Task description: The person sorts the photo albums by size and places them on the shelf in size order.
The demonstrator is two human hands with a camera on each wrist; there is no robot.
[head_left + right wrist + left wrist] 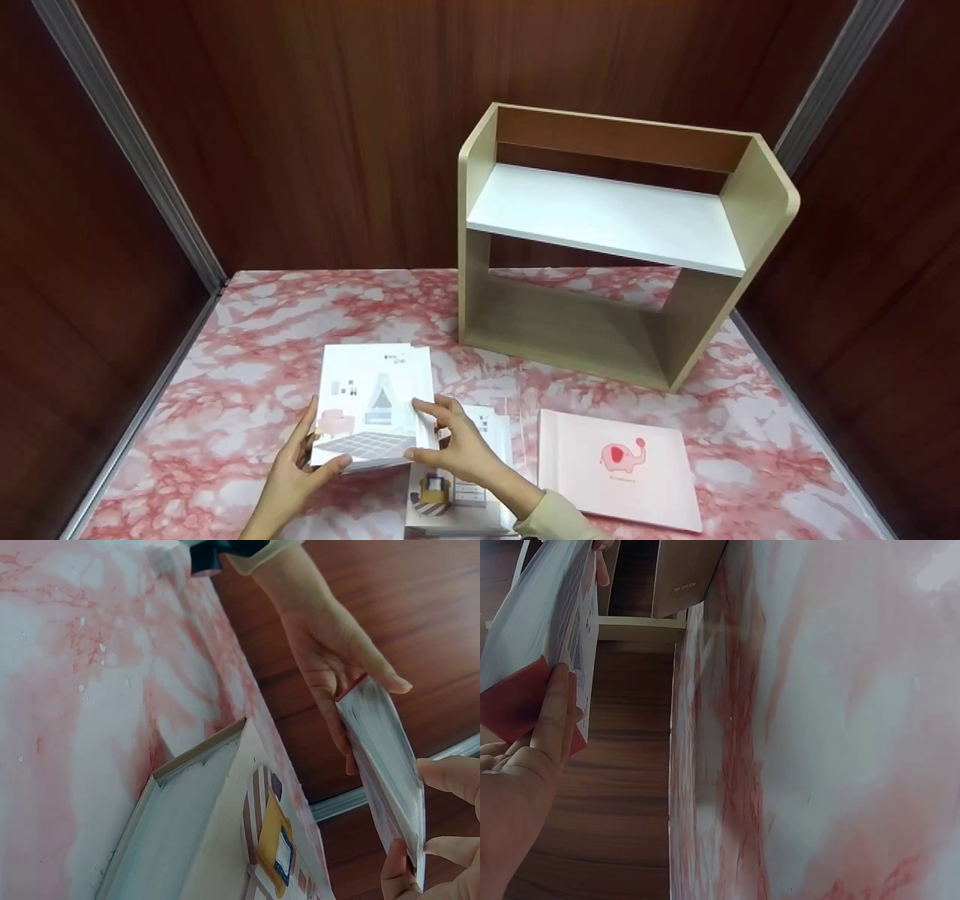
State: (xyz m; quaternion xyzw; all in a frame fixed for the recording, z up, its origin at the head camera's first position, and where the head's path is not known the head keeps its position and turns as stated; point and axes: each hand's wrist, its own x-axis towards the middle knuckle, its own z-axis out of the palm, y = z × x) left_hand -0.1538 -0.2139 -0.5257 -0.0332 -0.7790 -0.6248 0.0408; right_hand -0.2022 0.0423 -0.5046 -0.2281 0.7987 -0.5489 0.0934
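Both hands hold a white book (375, 405) with a room picture on its cover, raised above the table at the front. My left hand (296, 465) grips its left side and lower corner; in the left wrist view that hand (532, 742) has its fingers along a red part of the book (514, 701). My right hand (461, 446) pinches the right edge, its fingertips also at the book's edge in the right wrist view. Beneath and beside the right hand lies another book (457, 517) with a yellow picture, thick in the right wrist view (187, 832).
A pink album (622, 472) with an elephant lies at the right front. Behind it stands a wooden shelf unit (472, 285) with a white middle board (607, 217). Dark wood panels (337, 135) enclose the red-and-white marbled table (262, 330).
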